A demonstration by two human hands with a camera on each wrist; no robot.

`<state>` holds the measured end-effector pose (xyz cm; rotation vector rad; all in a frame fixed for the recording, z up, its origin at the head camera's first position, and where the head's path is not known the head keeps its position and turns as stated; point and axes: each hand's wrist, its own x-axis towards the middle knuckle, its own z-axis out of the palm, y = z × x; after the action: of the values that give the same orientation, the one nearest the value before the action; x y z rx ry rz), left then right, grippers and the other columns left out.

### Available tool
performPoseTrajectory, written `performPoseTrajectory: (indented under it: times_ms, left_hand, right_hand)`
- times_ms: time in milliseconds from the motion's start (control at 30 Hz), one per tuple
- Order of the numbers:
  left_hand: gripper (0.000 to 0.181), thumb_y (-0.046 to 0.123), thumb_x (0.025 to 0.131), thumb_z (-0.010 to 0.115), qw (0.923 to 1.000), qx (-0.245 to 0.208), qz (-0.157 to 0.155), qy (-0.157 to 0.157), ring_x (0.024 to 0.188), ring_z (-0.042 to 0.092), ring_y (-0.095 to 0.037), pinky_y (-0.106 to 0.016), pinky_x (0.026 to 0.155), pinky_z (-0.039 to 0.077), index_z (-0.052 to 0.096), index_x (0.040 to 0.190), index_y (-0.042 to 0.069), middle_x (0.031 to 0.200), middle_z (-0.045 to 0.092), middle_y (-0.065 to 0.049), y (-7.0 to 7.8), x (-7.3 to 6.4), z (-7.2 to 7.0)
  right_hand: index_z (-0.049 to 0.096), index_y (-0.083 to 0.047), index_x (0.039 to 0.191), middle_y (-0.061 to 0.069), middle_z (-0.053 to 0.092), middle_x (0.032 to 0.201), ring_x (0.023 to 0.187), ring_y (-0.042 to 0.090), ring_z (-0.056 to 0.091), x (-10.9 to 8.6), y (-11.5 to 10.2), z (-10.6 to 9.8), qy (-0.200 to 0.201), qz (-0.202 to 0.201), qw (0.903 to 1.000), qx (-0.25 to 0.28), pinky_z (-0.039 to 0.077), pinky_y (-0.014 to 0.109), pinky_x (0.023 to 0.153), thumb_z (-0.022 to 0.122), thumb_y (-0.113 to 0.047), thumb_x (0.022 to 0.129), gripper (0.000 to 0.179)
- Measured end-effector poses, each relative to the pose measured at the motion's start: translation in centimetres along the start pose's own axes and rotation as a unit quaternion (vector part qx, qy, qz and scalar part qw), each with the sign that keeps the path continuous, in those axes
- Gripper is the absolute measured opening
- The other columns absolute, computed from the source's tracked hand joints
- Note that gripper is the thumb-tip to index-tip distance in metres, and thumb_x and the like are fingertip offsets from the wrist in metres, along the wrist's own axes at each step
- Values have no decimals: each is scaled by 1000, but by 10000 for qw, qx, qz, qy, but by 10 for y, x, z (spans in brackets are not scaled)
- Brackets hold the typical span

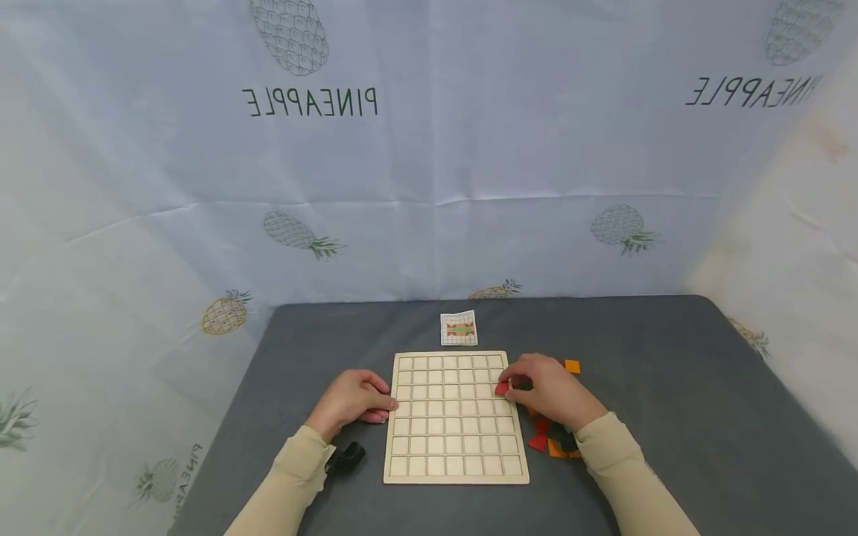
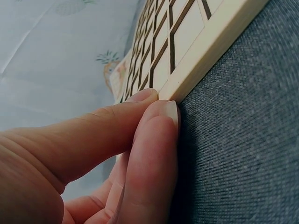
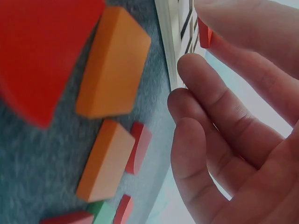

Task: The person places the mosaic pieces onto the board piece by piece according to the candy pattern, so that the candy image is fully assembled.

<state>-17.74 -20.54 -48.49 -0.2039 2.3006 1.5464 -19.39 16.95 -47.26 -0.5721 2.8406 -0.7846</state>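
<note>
A pale wooden grid board (image 1: 452,428) with rows of square cells lies flat on the dark table. On its left edge my left hand (image 1: 355,402) pinches the rim; in the left wrist view the thumb (image 2: 142,95) lies on top and a finger at the side. Over the board's right edge, my right hand (image 1: 546,387) pinches a small red block (image 1: 501,388) between thumb and finger. The right wrist view shows that red block (image 3: 204,35) only in part, and the other fingers are loosely bent, holding nothing.
Loose red, orange and green blocks lie right of the board, partly under the right hand, among them an orange block (image 1: 572,366) and a red one (image 1: 538,442). A printed pattern card (image 1: 459,328) lies behind the board. A pineapple-print cloth (image 1: 429,149) hangs around the table.
</note>
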Motion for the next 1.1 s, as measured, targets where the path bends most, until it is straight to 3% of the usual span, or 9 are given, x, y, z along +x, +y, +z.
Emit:
performPoseTrajectory:
  times_ms: [567, 1100]
  left_hand:
    - [38, 11, 82, 95, 10000, 35, 56, 52, 68, 76, -17, -34, 66, 68, 69, 107, -1, 85, 75, -13, 3, 1, -1]
    - [37, 9, 82, 95, 10000, 14, 5, 18, 67, 76, -16, -34, 67, 68, 69, 107, -1, 85, 76, -13, 1, 1, 1]
  right_hand:
    - [82, -26, 111, -11, 61, 90, 81, 10, 50, 1, -7, 1, 100, -154, 9989, -431, 47, 24, 66, 89, -24, 92, 21]
    - [80, -26, 107, -10, 59, 88, 81, 10, 51, 0, -3, 1, -53, -41, 9997, -252, 49, 26, 68, 89, -19, 91, 20]
